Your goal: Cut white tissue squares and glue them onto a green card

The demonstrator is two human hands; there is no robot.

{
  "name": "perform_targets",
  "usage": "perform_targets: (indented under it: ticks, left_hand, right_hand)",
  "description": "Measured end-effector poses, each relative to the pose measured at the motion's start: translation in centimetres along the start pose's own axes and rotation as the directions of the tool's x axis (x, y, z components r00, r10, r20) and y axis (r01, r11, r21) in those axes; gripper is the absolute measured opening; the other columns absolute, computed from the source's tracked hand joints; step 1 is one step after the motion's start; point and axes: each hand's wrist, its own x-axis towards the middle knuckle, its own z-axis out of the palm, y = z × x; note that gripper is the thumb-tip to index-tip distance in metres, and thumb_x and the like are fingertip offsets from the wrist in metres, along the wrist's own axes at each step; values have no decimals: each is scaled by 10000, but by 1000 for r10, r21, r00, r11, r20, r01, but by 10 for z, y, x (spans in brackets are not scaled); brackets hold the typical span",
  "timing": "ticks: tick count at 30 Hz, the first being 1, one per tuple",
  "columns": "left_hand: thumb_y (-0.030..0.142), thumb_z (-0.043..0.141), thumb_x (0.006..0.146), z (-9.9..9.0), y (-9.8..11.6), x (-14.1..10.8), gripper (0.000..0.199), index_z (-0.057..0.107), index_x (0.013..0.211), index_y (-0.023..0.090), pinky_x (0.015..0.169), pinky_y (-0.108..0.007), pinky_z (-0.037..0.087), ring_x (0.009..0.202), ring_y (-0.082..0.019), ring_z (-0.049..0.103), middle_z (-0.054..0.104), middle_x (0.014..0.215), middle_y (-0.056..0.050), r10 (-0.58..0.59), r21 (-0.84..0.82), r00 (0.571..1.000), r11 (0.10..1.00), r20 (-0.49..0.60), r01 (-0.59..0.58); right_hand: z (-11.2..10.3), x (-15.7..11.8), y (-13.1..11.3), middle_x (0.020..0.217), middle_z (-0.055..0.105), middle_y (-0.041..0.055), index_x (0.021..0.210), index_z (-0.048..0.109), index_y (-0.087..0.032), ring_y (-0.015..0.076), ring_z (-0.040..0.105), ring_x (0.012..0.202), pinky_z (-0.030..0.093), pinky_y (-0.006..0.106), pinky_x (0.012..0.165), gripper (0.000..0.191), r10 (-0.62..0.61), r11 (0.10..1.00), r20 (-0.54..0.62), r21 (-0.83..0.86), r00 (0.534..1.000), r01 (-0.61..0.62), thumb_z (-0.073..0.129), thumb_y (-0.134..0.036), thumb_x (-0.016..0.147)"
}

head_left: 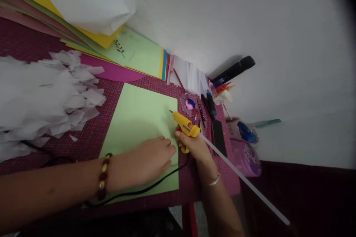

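Note:
My right hand grips a yellow hot glue gun, its nozzle pointing up and left over a light green sheet of paper. A long white glue stick sticks out of the gun's back end, and a black cord runs from its handle across the sheet. On the paper, just left of the gun, lies my left hand with its fingers curled under. Whatever those fingers hold, if anything, is hidden.
White cut paper pieces pile up at left. Coloured sheets and white strips lie along the wall. Right of the sheet are a paint palette, a dark flat blade and a pink tub at the table's edge.

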Motion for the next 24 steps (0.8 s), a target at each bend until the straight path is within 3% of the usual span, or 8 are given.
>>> perform_targets:
  ticks: [2, 5, 10, 15, 20, 24]
  left_hand:
    - [78, 581, 836, 9, 1, 2, 115, 674, 883, 126, 658, -344, 477, 805, -240, 632, 684, 872, -91, 51, 231, 998, 971, 26, -56]
    - [82, 626, 813, 15, 2, 2, 105, 703, 875, 118, 627, -364, 462, 785, -258, 612, 674, 865, -109, 86, 380, 993, 918, 82, -111]
    - [153, 642, 834, 21, -2, -1, 90, 702, 900, 140, 653, -366, 452, 806, -249, 591, 657, 895, -105, 116, 409, 992, 904, 46, -125]
    - [180, 647, 832, 28, -3, -3, 125, 703, 935, 138, 650, -367, 453, 823, -259, 593, 671, 945, -117, 104, 428, 993, 897, 48, -114]
    - [205, 615, 860, 29, -3, -3, 193, 706, 1011, 127, 685, -380, 465, 883, -278, 603, 680, 1023, -147, 107, 432, 992, 893, 67, -126]
    - [196, 588, 875, 29, -2, -3, 191, 701, 1011, 124, 694, -374, 460, 891, -270, 596, 678, 1011, -149, 86, 411, 995, 906, 54, -100]
  right_hand:
    - [-3, 0, 0, 589, 525, -47, 816, 575, -192, 93, 467, 454, 384, 215, 411, 334, 6, 998, -9, -69, 1000, -6, 654, -510, 753]
    - [-6, 1, -1, 601, 532, -32, 752, 564, -202, 102, 474, 488, 393, 224, 438, 363, -59, 987, -46, -156, 997, 51, 631, -558, 768]
    - [-9, 3, 1, 530, 478, -44, 697, 552, -222, 110, 425, 461, 365, 240, 429, 394, -138, 973, -70, -197, 988, 122, 630, -602, 765]
    - [-7, 7, 7, 601, 515, -23, 696, 557, -217, 127, 462, 534, 398, 249, 479, 367, -218, 935, -85, -303, 972, 183, 666, -566, 736]
    - [-7, 10, 10, 585, 509, -24, 652, 559, -212, 128, 454, 543, 387, 243, 483, 322, -227, 880, -121, -451, 966, 150, 706, -488, 727]
    - [-8, 6, 10, 616, 540, -20, 669, 571, -210, 136, 487, 565, 432, 257, 526, 304, -216, 905, -78, -390, 973, 169, 720, -466, 737]
